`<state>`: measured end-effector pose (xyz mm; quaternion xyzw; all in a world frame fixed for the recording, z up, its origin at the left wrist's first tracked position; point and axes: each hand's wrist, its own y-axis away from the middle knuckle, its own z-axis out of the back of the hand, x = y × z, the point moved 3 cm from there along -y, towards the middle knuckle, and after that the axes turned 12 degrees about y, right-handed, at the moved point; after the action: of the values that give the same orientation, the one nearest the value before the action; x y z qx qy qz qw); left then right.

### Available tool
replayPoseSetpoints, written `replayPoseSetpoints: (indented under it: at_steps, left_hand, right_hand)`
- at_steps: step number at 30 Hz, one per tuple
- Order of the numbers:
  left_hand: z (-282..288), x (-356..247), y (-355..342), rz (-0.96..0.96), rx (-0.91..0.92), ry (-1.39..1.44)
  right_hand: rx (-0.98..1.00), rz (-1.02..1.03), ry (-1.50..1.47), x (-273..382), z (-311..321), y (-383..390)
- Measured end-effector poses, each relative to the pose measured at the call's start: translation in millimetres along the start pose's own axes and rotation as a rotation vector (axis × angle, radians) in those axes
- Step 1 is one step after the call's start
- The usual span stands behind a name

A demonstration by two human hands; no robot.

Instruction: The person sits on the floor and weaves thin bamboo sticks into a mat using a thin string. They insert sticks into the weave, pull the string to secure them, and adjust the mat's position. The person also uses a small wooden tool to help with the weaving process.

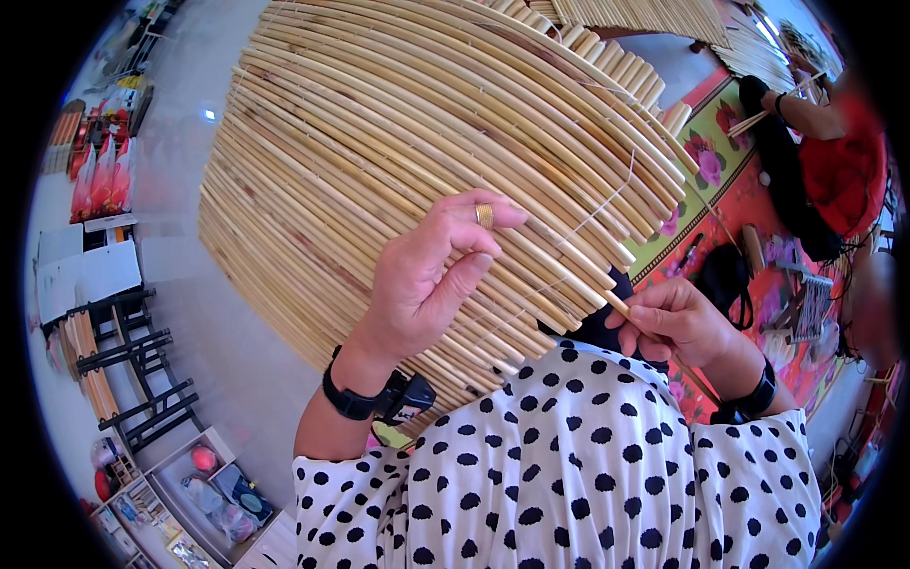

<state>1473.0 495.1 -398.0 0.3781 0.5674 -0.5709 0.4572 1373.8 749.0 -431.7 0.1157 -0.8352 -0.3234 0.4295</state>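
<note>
A large mat of pale yellow reed stalks (351,161), laid side by side and tied with thin thread, spreads in front of me. My left hand (431,270) is over its near part, with a gold ring on one finger. Its thumb and index fingertip come together in a pinch; whatever is between them is too small to make out. At the mat's near right edge, my right hand (678,322) grips a thin reed stalk (616,303) between thumb and fingers. One end of it points at the mat, the other runs back past my wrist. Loose pale thread (607,201) crosses the stalks' right ends.
More reed mats (645,17) lie at the far side. On the right, a person in red (844,180) sits over a flowered floor covering (706,166), holding thin sticks. To the left are black folding frames (142,389) and an open drawer (204,493) of small items.
</note>
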Motion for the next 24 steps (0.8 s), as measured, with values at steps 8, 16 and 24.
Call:
replayPoseSetpoints:
  at_steps: [8,16,24]
  left_hand:
    - [4,4,4,0.061,0.011,0.152]
    - [-2,4,0,0.073,-0.008,0.06]
    - [-24,-11,-3,-0.052,0.363,-0.546]
  right_hand:
    - [-0.13,0.053,0.162,2,-6,-1]
    - [-0.348,0.137,0.484,9,-13,2]
    - [-0.295,0.197,0.567,16,-11,1]
